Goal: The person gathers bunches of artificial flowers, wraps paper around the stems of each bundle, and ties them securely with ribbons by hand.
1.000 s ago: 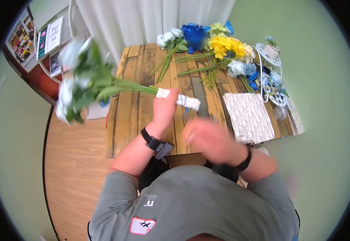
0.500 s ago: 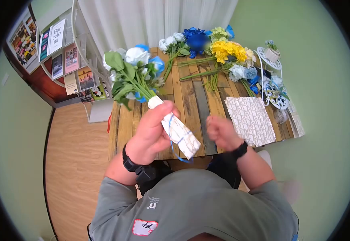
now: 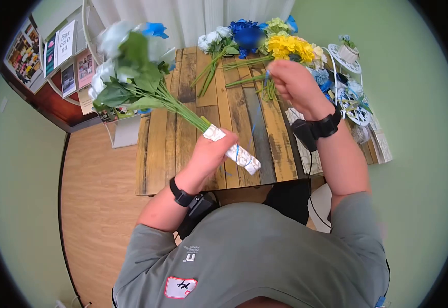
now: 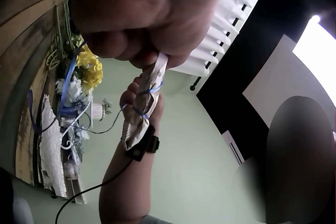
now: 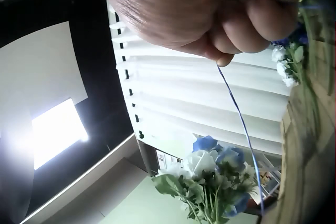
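My left hand (image 3: pixel 209 155) grips a bouquet of white and blue artificial roses (image 3: pixel 126 77) by its stems, where white patterned paper (image 3: pixel 245 160) is wrapped. The flower heads tilt up and left over the table's far left. Raised over the right part of the table, my right hand (image 3: pixel 298 87) pinches a thin blue ribbon (image 3: pixel 256 120). In the right wrist view the ribbon (image 5: pixel 239 111) runs taut down from the fingertips. Blue turns of it cross the wrapped handle (image 4: pixel 144 106) in the left wrist view.
On the wooden table (image 3: pixel 183 164) lie white roses (image 3: pixel 216 40), blue flowers (image 3: pixel 244 31) and yellow flowers (image 3: pixel 290 49) with green stems. A patterned paper sheet (image 3: pixel 297 149) is partly behind my right forearm. A white metal stand (image 3: pixel 344 77) is at right, a magazine rack (image 3: pixel 75 66) at left.
My right hand has moved from beside the wrapped stems up and to the right, drawing the ribbon out. The bouquet swung upright toward the middle, then tilted back to the left.
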{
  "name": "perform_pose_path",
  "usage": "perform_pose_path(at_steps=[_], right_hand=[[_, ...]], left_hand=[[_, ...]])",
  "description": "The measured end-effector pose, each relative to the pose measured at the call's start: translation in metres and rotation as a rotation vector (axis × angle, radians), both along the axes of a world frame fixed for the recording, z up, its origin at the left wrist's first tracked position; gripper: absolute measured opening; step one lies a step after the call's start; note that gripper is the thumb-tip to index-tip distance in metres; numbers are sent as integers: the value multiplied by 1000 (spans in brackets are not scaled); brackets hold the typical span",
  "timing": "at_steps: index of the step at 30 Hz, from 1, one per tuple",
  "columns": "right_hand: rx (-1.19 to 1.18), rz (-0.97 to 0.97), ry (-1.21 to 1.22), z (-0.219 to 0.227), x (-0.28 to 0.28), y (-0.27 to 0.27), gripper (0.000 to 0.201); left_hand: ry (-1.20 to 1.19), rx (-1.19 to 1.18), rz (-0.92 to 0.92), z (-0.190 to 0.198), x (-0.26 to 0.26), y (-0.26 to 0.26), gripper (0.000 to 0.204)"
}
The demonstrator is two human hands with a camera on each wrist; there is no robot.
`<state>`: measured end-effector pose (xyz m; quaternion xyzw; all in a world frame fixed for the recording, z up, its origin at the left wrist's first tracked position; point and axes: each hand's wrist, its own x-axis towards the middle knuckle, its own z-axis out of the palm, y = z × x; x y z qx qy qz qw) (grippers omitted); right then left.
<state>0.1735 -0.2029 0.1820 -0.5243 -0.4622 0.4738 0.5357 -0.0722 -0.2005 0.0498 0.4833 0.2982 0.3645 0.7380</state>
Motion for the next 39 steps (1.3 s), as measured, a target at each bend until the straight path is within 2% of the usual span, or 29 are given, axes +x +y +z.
perform_pose_path(at_steps=[1,2,4,6,7,8,10,12,13,14,15,16,17,19,20,21,22,24,26,27,29,30,31,32,34,35,36,38,39], right_hand=[[16,22,-122,9,-12,-1,16],[12,21,-121,11,-25,-2,16],[374,-25,-590,10,-54,-16,16],[409,40,-785,6,-86,-57,17],[447,94,-794,-3,-98,-76,16],[487,149,-804,-17,-108,-92,16],[463,314,-671,-47,-114,-109,15],[332,359,-555,-83,-113,-117,15],[340,362,-558,-105,-102,-113,15],[152,287,-439,-130,-86,-109,14],[-40,208,-315,-150,-68,-108,13],[-206,161,-311,-155,-40,-96,17],[-248,80,-102,-139,-26,-90,15],[-95,-41,134,-141,12,-67,13],[-54,-47,176,-108,13,-64,11],[-31,0,246,-88,20,-58,10],[-68,110,347,-66,26,-54,9],[-88,213,331,-28,29,-55,10],[-98,372,333,-5,24,-63,13],[-101,377,332,-1,13,-67,13],[98,290,-318,-3,-33,-87,15],[53,360,-347,-5,-52,-97,17],[201,397,-496,-39,-64,-101,20],[232,435,-519,-49,-79,-109,19],[144,490,-390,-92,-92,-115,20],[191,438,-400,-129,-87,-110,17],[233,383,-408,-151,-79,-107,16],[-219,211,-197,-131,-53,-102,15],[-180,237,-20,-123,-36,-96,15]], left_hand=[[3,-6,-3,-6,5,1,12],[49,63,73,-11,11,2,12],[90,137,155,-24,23,10,12],[-17,155,294,-34,34,23,13],[-266,65,409,-23,45,20,14],[-278,83,415,-17,42,27,14],[-310,10,312,-3,36,43,15],[-413,-57,359,26,30,39,17],[-508,-116,247,37,19,37,18],[-597,-178,129,47,8,34,20],[-570,-210,103,55,1,29,25],[-500,-228,57,56,-10,23,25],[-447,-207,-23,54,-15,18,24],[-335,-209,-167,44,-20,5,20],[-326,-225,-180,37,-15,1,20],[-225,-171,-113,30,-8,-4,19],[-125,-114,-42,23,-2,-7,18],[-115,-95,-46,11,7,-3,16],[-46,-59,32,-6,15,8,15],[-97,-38,68,-17,20,14,16],[-107,2,144,-24,27,20,17],[-119,50,216,-24,31,23,18],[-104,39,282,-16,36,22,19],[-113,55,287,-8,37,23,19],[-269,23,277,5,33,22,18],[-420,-69,214,23,27,15,19],[-422,-63,215,33,19,9,19],[-466,-103,68,48,2,-2,18],[-405,-130,0,54,-3,-9,18]])
